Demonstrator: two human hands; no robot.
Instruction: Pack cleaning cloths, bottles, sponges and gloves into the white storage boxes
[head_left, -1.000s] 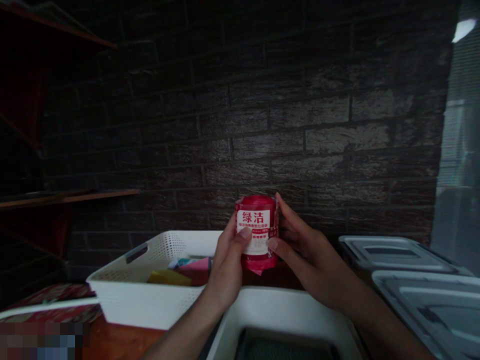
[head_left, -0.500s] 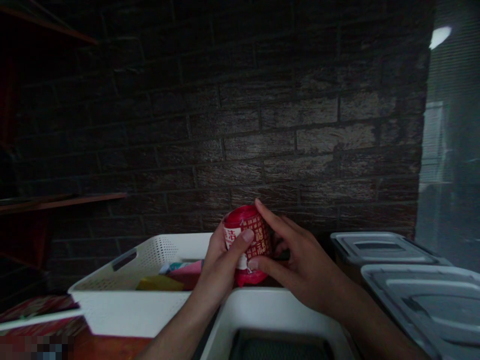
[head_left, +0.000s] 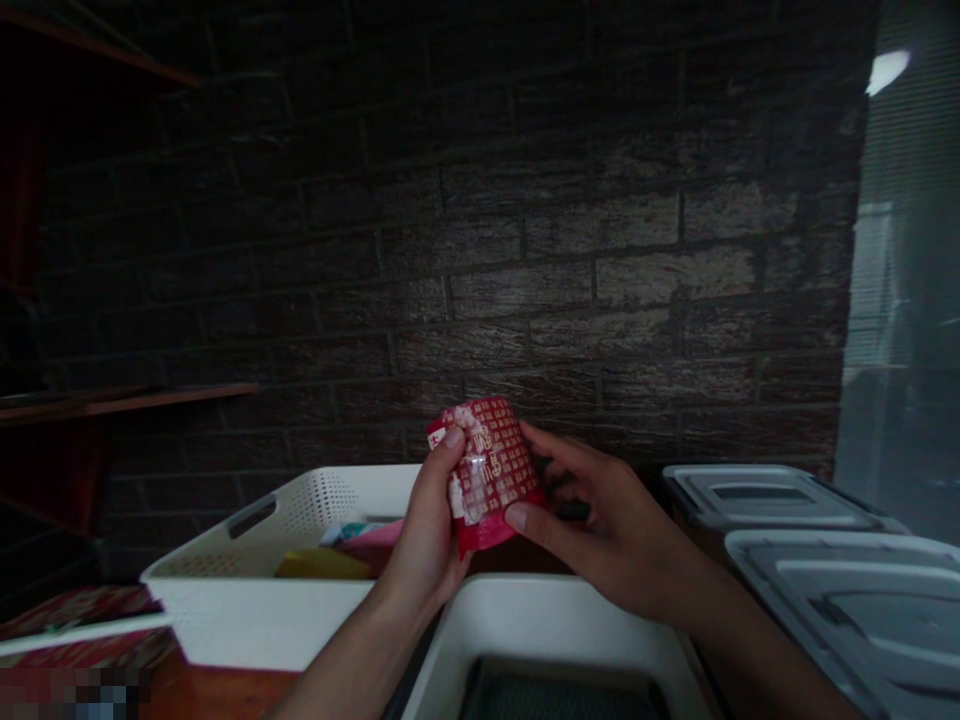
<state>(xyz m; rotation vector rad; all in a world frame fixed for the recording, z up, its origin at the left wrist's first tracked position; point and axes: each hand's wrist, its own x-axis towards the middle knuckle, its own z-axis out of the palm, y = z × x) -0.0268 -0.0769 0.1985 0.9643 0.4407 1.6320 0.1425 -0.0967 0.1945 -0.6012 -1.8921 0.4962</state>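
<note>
A red cylindrical package [head_left: 491,460] with rows of gold characters and a shiny, plastic-looking wrap is held upright, leaning slightly left. My left hand [head_left: 431,510] is closed around its left side, the thumb lying across the front beside a white label patch. From the right, my right hand [head_left: 600,510] grips the same package, thumb at its lower right edge and index finger at its upper right side. The remaining right fingers are curled behind and partly in shadow. Both hands hover above the gap between a white perforated basket [head_left: 255,620] and a white bin [head_left: 555,600].
Yellow cloth-like items [head_left: 322,565] and pink ones [head_left: 375,545] lie in the basket. Two boxes with grey lids [head_left: 780,495] stand at right. A dark brick wall [head_left: 487,250] rises behind. Wooden shelves [head_left: 127,400] jut out at left.
The package has been turned in my hands, so its gold-patterned side now faces me and the white label has moved left. My left thumb has shifted up and left.
</note>
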